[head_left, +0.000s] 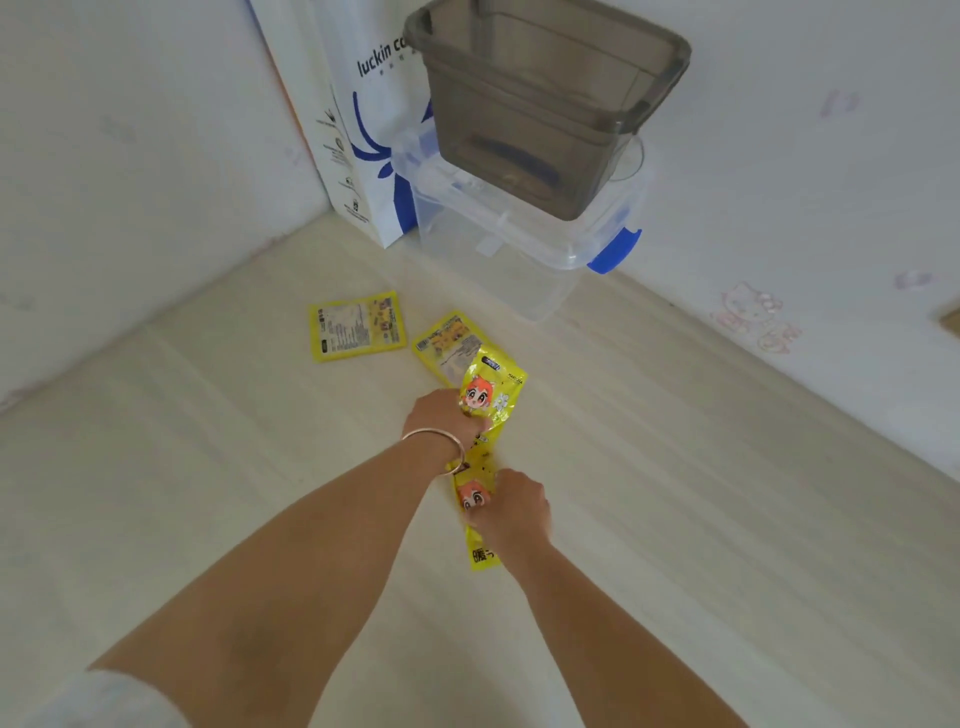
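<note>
Several yellow snack packets lie on a pale wooden floor. My left hand (441, 418), with a bangle on the wrist, grips a yellow packet with a red-haired cartoon face (491, 392). My right hand (514, 512) pinches a second cartoon-face packet (474, 496) nearer to me; its lower end sticks out below my hand. Just beyond the first packet, a third yellow packet (449, 343) lies back side up, partly under it. A fourth packet (357, 326) lies alone to the left, back side up.
A grey translucent bin (550, 104) stands on a clear lidded box with a blue latch (524, 244) in the corner. A white and blue paper bag (363, 124) leans against the wall beside it. White walls close in at left and right.
</note>
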